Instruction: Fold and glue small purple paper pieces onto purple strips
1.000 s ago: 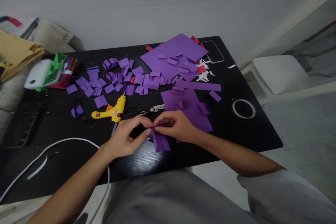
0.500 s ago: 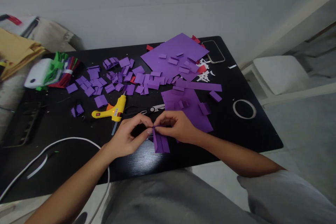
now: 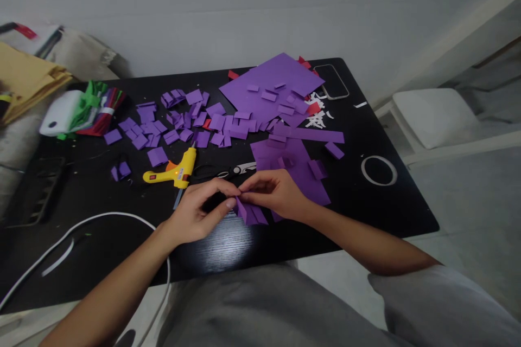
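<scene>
Between my two hands is a folded piece of purple paper [image 3: 251, 213], its creased lower part fanning out below my fingers. My left hand [image 3: 203, 210] pinches it at the top left between thumb and index finger. From the other side my right hand [image 3: 277, 193] pinches the same upper edge, the fingertips nearly touching. Just beyond my hands lie scissors [image 3: 240, 168] with black handles, partly covered by my fingers. A yellow glue gun [image 3: 179, 169] rests on its side near my left hand. Under my right wrist a purple sheet [image 3: 301, 173] lies flat.
Many small folded purple papers [image 3: 195, 119] spread over the black table [image 3: 366, 217]. A larger purple sheet [image 3: 264, 78], white scraps [image 3: 318, 114] and a phone [image 3: 336, 82] lie at the back right. A roll of tape [image 3: 379, 170] is at right, a white cable [image 3: 114, 214] at left.
The lower part of the purple paper has swung up and slightly right, its folds now tilted. Both hands keep their pinch, the right fingers shifting slightly.
</scene>
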The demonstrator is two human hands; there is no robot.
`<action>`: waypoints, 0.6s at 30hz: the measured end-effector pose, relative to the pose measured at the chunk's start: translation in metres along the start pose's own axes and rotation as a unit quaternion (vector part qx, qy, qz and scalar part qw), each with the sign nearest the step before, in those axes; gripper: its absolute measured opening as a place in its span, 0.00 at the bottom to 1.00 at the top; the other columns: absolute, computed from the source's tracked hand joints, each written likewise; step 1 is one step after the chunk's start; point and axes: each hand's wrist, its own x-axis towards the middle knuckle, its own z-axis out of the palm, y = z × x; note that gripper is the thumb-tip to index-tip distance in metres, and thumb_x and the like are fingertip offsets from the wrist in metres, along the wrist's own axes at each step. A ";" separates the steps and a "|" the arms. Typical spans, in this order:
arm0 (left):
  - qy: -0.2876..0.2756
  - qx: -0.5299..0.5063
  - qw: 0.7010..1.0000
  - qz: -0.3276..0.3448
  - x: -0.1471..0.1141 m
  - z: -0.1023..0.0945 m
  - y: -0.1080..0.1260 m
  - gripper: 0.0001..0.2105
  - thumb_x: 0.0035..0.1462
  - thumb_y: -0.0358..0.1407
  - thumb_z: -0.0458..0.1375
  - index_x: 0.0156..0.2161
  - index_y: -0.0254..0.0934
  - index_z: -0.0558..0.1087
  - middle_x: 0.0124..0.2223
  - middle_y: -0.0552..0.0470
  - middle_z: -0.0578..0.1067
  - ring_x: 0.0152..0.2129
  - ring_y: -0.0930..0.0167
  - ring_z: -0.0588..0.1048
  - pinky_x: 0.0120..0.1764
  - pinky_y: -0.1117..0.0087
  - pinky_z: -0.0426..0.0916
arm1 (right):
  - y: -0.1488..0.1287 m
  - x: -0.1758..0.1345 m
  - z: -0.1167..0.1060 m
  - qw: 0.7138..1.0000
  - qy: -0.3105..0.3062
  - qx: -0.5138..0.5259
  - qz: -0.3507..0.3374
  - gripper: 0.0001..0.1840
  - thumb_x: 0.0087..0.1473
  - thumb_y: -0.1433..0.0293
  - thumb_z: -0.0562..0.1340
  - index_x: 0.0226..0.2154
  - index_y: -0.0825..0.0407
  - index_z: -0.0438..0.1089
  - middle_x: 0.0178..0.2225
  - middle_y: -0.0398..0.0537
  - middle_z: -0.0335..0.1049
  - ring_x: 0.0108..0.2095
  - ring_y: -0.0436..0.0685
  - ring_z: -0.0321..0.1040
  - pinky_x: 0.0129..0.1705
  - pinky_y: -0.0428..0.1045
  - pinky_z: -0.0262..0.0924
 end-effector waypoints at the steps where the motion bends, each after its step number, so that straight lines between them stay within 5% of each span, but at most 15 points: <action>1: 0.004 -0.001 1.000 0.000 0.000 0.000 0.000 0.08 0.64 0.26 0.62 0.47 0.37 0.76 0.39 0.51 0.81 0.34 0.74 0.81 0.40 0.77 0.75 | 0.000 0.000 0.000 1.000 -0.002 0.001 0.000 0.11 0.48 0.67 0.78 0.36 0.51 0.83 0.34 0.45 0.84 0.35 0.52 0.81 0.45 0.49 0.75; 18: 0.035 -0.002 0.999 -0.012 0.001 0.002 0.002 0.05 0.62 0.28 0.63 0.43 0.37 0.77 0.36 0.51 0.83 0.32 0.72 0.82 0.37 0.75 0.76 | -0.003 -0.002 0.002 1.000 0.009 -0.023 -0.006 0.12 0.51 0.64 0.77 0.36 0.51 0.80 0.34 0.46 0.83 0.35 0.53 0.81 0.45 0.50 0.76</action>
